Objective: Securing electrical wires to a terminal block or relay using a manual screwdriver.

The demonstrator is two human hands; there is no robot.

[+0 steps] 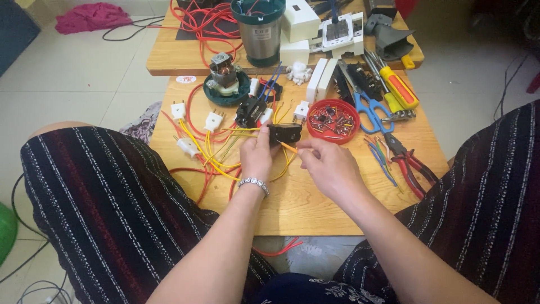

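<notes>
My left hand [257, 156] grips a small black switch block [286, 133] above the low wooden table [292, 208]. My right hand [329, 163] pinches the end of a yellow wire [288, 147] that meets the block's underside. Yellow and red wires [216, 160] trail from the block to the left, ending in three white plugs [189, 146]. A silver bracelet [254, 183] sits on my left wrist.
A red dish of small parts [333, 120] lies just beyond my hands. Blue-handled scissors [371, 110], screwdrivers [396, 87] and red pliers [410, 163] lie at the right. A small motor on a green base [226, 84], a metal cylinder [259, 34] and white boxes [301, 22] stand farther back.
</notes>
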